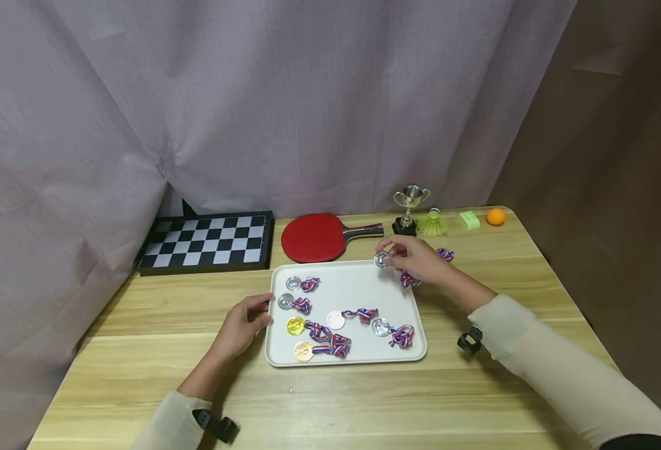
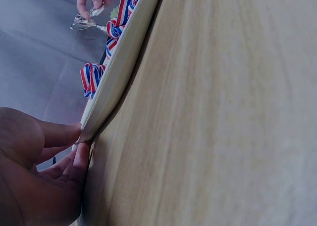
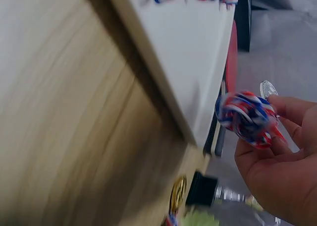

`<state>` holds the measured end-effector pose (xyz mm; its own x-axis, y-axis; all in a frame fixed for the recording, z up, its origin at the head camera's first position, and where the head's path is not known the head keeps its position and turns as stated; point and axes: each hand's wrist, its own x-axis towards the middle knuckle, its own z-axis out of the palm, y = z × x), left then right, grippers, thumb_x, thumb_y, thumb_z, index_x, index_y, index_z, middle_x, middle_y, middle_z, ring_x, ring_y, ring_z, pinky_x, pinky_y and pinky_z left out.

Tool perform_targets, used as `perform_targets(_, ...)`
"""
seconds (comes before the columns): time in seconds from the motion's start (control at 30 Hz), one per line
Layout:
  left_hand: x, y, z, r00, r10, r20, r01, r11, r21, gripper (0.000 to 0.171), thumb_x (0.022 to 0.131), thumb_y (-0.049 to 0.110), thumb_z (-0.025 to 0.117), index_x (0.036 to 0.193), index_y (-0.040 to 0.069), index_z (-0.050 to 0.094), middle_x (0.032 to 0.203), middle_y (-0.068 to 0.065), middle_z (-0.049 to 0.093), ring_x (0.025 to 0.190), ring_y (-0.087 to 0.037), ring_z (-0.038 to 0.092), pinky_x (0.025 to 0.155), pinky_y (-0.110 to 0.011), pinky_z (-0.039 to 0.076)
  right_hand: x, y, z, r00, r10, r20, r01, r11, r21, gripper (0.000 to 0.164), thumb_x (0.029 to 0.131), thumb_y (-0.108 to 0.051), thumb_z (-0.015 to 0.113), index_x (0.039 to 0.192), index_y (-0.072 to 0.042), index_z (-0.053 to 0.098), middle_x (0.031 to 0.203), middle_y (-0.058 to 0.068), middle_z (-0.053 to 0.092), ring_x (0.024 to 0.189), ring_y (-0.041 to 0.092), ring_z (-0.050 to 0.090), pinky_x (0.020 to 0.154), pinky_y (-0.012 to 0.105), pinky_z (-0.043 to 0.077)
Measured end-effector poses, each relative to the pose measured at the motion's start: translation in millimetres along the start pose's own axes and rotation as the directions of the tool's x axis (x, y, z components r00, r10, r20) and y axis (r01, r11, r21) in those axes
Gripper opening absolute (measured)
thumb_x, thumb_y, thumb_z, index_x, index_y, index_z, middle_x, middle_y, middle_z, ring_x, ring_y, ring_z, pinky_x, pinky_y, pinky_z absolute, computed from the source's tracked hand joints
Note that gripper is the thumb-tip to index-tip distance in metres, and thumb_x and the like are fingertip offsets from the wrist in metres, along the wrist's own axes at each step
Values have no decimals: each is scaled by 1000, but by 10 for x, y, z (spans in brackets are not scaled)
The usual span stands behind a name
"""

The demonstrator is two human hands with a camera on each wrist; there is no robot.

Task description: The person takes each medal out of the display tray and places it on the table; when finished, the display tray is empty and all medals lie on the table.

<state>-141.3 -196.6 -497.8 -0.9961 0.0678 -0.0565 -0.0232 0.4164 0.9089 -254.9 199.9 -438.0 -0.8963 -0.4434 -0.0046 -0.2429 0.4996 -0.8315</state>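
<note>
My right hand pinches a silver medal above the far right part of a white tray. Its bundled red, white and blue ribbon hangs under the fingers in the right wrist view. At the tray's left edge, my left hand grips the rim between thumb and fingers, as the left wrist view shows. Silver medals lie at the tray's left side, with a gold medal and a paler gold one nearer me. Two more silver medals lie toward the middle and right.
A gold medal with ribbon lies on the table beyond my right hand. Along the back stand a chessboard, a red table tennis paddle, a trophy cup, a shuttlecock, a green block and an orange ball.
</note>
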Motion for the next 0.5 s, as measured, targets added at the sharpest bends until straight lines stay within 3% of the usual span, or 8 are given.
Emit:
perform_targets(0.23, -10, 11, -1, 1000, 9, -1, -9, 1000, -3, 47, 91, -6, 70, 138, -3, 62, 122, -21, 67, 113, -33, 63, 82, -22, 51, -183, 116, -356, 999, 29, -29, -32, 994, -108, 25, 100, -8, 65, 124, -6, 68, 98, 14, 69, 86, 28, 62, 69, 33, 53)
perform_targets(0.37, -11, 7, 3, 1000, 6, 0, -6, 1000, 0, 47, 91, -6, 70, 138, -3, 62, 122, -21, 68, 113, -32, 63, 82, -21, 51, -293, 207, -559, 997, 60, -46, -66, 989, -134, 27, 101, -10, 65, 127, -5, 68, 101, 15, 69, 89, 30, 62, 72, 35, 53)
perform_targets(0.5, -6, 3, 6, 1000, 7, -1, -7, 1000, 0, 47, 92, -7, 69, 138, -3, 62, 122, -21, 68, 112, -33, 63, 81, -20, 50, -379, 321, -764, 995, 81, -65, -90, 984, -153, 30, 101, -13, 65, 130, -3, 66, 103, 16, 68, 88, 24, 61, 72, 35, 53)
